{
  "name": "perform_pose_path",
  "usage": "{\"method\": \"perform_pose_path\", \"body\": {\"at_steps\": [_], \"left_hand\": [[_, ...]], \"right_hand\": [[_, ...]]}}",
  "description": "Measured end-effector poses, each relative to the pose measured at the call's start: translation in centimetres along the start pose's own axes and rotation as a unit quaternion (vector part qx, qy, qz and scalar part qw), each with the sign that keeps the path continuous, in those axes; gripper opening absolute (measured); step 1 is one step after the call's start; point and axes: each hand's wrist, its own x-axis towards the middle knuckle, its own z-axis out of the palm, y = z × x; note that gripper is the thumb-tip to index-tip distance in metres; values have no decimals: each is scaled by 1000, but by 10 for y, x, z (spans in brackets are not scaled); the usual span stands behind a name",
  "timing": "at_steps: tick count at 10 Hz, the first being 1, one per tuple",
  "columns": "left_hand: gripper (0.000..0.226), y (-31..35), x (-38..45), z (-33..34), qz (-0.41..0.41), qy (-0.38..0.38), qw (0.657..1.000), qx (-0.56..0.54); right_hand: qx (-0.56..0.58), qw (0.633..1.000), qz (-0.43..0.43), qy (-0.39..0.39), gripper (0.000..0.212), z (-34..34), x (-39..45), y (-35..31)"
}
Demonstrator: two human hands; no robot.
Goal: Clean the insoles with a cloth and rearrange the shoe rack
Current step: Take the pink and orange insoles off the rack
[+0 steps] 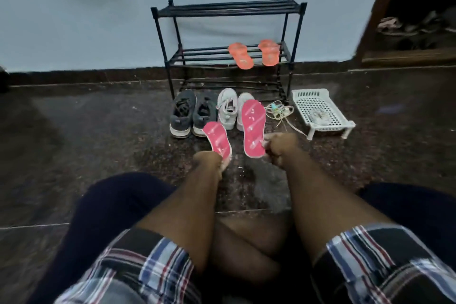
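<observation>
1. Left hand grips the heel end of a pink insole, fingers curled round it. The insole is tilted up and leans left, toe end over the floor in front of the dark sneakers.
2. Right hand pinches the heel edge of a 2nd pink insole, fingers curled. This one stands nearly upright and covers part of the right white sneaker.
3. Both insoles carry pale streaky markings on the pink face; no lettering can be read.
4. Shoe rack: black, 3 tiers of bars, against the pale wall. The middle tier holds 2 orange slippers at its right end, toes hanging over the front bar. No shoes on the top tier.
5. On the dark speckled floor, just in front of the rack: a pair of dark sneakers at left, and a pair of white sneakers just beside them at right. No brand mark legible on either pair; the frame is soft.
6. Right of the white sneakers lies a tangle of laces, light cord with a small teal bit in it.
7. Further right, a white perforated plastic tray on short legs stands on the floor, with a small pale bundle in it; what it is, cannot tell.
8. Person sits on the floor, plaid sleeves at the bottom edge, dark trousers on both sides.
</observation>
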Motion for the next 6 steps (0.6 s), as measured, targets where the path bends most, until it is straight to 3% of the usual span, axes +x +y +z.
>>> {"method": "perform_pose_path", "body": {"at_steps": [1, 2, 4, 6], "left_hand": [[26, -19, -3, 6, -1, 15, 1000, 19], [19, -22, -4, 5, -15, 33, 998, 50], [20, -35, 20, -1, -54, 3, 995, 82], [14, -47, 54, -4, -83, 25, 988, 129]], "right_hand": [[-46, 999, 27, -5, 26, -12, -6, 26], [-50, 997, 53, 0, 17, -3, 8, 53], [1, 996, 81, 35, 28, 19, 46, 74], [7, 993, 107, 48, 26, 33, 75, 97]]}}
